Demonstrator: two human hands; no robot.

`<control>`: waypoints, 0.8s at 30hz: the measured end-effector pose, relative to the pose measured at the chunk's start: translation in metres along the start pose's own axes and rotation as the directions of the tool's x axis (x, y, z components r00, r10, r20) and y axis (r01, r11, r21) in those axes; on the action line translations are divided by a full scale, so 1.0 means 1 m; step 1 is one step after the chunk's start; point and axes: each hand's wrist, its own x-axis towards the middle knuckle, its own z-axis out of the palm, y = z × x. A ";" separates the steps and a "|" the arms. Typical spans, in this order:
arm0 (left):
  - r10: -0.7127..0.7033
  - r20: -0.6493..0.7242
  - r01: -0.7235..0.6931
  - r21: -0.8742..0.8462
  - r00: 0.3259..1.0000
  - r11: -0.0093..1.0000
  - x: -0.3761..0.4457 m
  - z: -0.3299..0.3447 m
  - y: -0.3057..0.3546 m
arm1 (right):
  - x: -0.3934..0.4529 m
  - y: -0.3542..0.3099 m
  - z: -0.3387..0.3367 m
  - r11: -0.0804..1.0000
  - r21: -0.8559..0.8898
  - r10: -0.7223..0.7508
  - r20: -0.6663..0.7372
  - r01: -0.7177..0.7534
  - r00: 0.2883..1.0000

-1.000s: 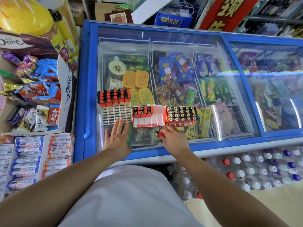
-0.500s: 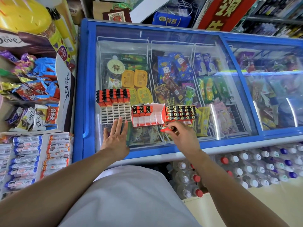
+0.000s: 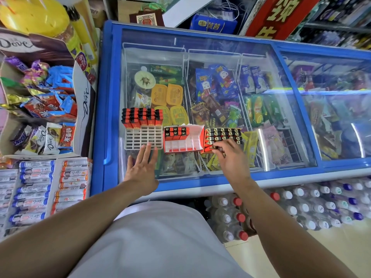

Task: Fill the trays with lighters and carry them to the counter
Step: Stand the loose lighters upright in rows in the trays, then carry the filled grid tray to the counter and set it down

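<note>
Reaching over the full box (image 3: 222, 138), the right hand (image 3: 230, 157) has carried its lighter (image 3: 215, 147) there from the freezer lid (image 3: 220, 57), pinching it (barely visible). Left hand (image 3: 141, 168) stays spread beside the white tray (image 3: 143, 140); the red tray (image 3: 183, 141) is mostly unfilled.

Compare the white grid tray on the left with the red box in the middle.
The white grid tray is an open lattice; the red box has solid red walls and a white divider insert. The tray's far rows hold lighters across its full width; the box holds only a small far-left cluster. Both rest on the freezer lid, partly filled.
</note>
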 end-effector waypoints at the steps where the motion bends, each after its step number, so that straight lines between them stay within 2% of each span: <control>1: 0.003 -0.001 -0.003 -0.008 1.000 1.000 0.000 0.000 0.000 | 0.001 0.000 0.000 1.000 -0.003 -0.010 -0.017 0.009 1.000; 8: 0.014 -0.016 -0.015 -0.056 1.000 0.998 -0.005 0.003 -0.001 | -0.001 -0.004 0.004 0.990 -0.141 -0.005 -0.037 0.000 0.999; 11: 0.025 0.003 -0.025 -0.059 1.000 0.998 -0.010 0.005 -0.002 | -0.007 -0.021 0.000 0.992 -0.125 -0.032 -0.091 0.021 0.995; 12: 0.025 0.010 -0.024 -0.061 1.000 0.998 -0.013 0.005 -0.002 | -0.009 -0.033 0.003 0.995 -0.085 -0.048 -0.071 0.042 0.996; 14: 0.038 0.023 -0.036 -0.059 0.999 0.998 -0.017 0.003 -0.001 | -0.012 -0.066 0.016 0.997 0.082 -0.006 0.140 -0.006 0.990; 16: 0.057 0.034 -0.055 -0.065 0.998 0.996 -0.021 0.000 -0.002 | -0.016 -0.095 0.039 0.957 0.216 0.092 0.416 -0.196 0.905; 18: 0.086 0.049 -0.081 -0.106 0.995 0.991 -0.029 -0.005 -0.005 | -0.018 -0.114 0.062 0.895 0.253 0.178 0.551 -0.367 0.815; 19: 0.100 0.052 -0.091 -0.158 0.994 0.983 -0.035 -0.008 -0.007 | -0.018 -0.121 0.071 0.862 0.265 0.218 0.574 -0.432 0.789; 21: 0.073 0.010 -0.064 -0.374 0.997 0.925 -0.047 -0.009 -0.012 | -0.020 -0.130 0.083 0.795 0.315 0.280 0.567 -0.518 0.775; 24: -0.219 -0.111 0.086 -0.681 0.969 0.727 -0.063 -0.007 -0.030 | -0.021 -0.136 0.091 0.762 0.335 0.348 0.510 -0.555 0.787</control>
